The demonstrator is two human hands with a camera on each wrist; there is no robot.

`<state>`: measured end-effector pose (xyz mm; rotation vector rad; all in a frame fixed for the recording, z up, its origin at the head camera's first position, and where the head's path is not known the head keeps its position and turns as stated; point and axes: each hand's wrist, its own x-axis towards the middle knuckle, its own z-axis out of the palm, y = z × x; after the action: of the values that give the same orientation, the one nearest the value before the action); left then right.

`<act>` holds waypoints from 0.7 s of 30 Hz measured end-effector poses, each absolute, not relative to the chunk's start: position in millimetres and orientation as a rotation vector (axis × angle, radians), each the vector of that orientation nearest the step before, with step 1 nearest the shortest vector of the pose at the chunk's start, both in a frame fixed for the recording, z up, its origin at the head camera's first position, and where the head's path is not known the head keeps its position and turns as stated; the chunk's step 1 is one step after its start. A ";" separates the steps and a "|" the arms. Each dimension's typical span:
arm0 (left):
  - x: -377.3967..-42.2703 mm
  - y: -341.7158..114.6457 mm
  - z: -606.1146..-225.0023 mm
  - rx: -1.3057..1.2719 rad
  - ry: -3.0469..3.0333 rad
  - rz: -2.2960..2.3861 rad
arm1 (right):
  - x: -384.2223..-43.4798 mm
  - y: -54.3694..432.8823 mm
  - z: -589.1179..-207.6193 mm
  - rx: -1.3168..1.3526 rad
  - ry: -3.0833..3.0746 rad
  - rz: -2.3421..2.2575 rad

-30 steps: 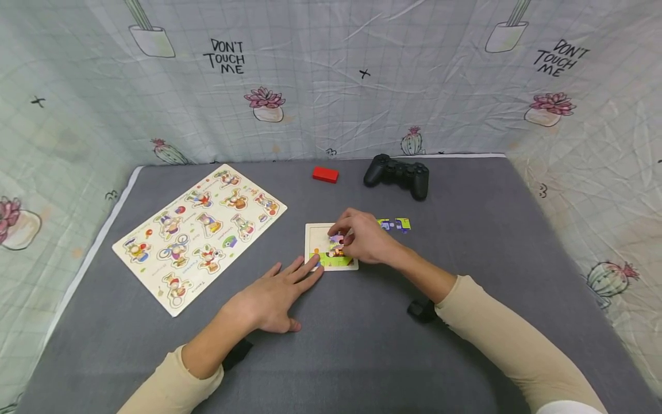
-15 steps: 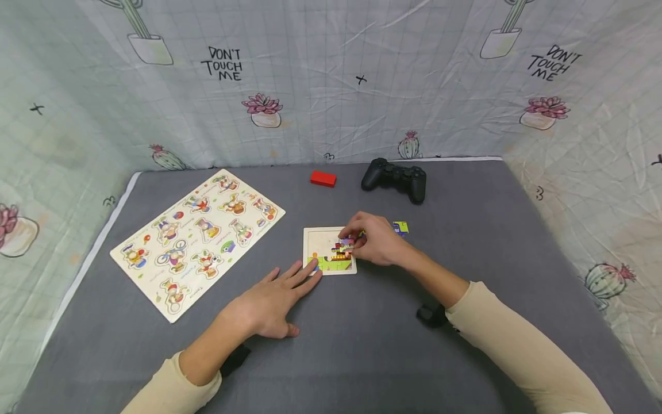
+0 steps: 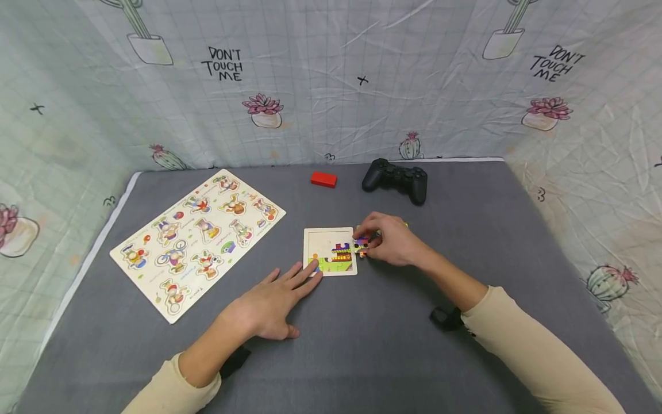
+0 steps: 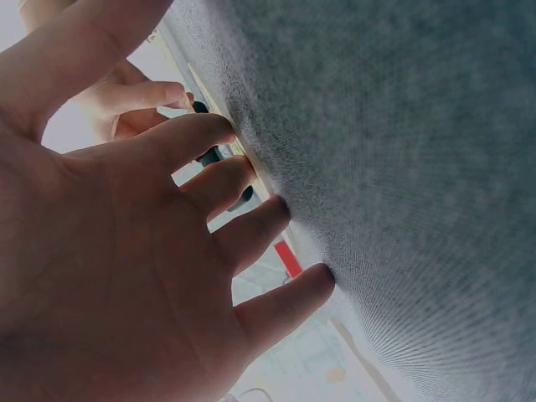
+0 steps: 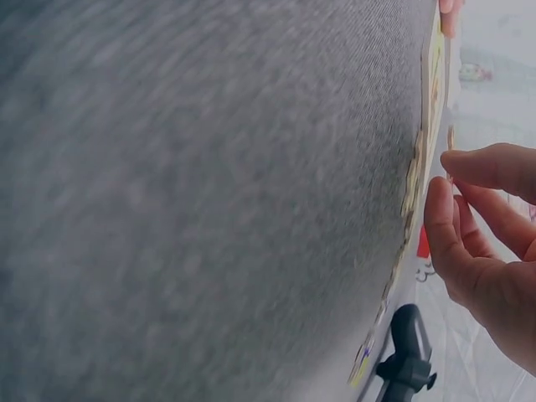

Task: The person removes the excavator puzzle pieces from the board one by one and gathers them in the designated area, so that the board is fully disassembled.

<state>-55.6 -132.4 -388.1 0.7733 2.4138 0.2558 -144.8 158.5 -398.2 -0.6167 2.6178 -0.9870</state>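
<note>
A small square wooden puzzle tray lies mid-table, with colourful jigsaw pieces fitted in its lower and right part; its upper left shows bare wood. My left hand is spread flat, palm down, fingertips at the tray's lower left corner. Just off the tray's right edge, my right hand pinches a purple and multicoloured puzzle piece between thumb and fingers. In the right wrist view that piece shows edge-on, raised above the table. Loose puzzle pieces lie below and beyond this hand, mostly hidden in the head view.
A large wooden board with cartoon animal figures lies at an angle on the left. Towards the back are a red block and a black game controller. A printed cloth hangs behind the grey table.
My right hand has moved right with the puzzle piece, from over the tray to just beyond its right edge. My left hand stays in place at the tray corner.
</note>
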 end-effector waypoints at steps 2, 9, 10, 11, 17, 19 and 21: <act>-55.6 -132.6 -387.7 0.779 2.412 0.262 | -144.8 161.9 -398.2 -0.621 2.613 -0.993; -56.0 -132.3 -385.7 0.784 2.406 0.273 | -145.0 174.3 -397.4 -0.614 2.615 -1.014; -56.2 -132.3 -385.6 0.786 2.405 0.272 | -144.7 175.6 -396.7 -0.605 2.615 -1.015; -56.4 -132.4 -385.6 0.788 2.404 0.269 | -144.7 177.4 -396.7 -0.600 2.614 -1.013; -56.7 -132.6 -385.5 0.796 2.400 0.268 | -142.0 187.3 -396.5 -0.596 2.635 -0.999; -56.7 -132.7 -385.5 0.797 2.401 0.268 | -141.0 190.2 -396.8 -0.592 2.638 -1.002; -56.6 -132.9 -385.5 0.796 2.402 0.268 | -140.5 193.4 -397.5 -0.586 2.639 -1.002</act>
<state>-56.6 -132.9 -385.5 0.7961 2.4023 0.2676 -140.5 193.4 -397.5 -0.5860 2.6389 -1.0024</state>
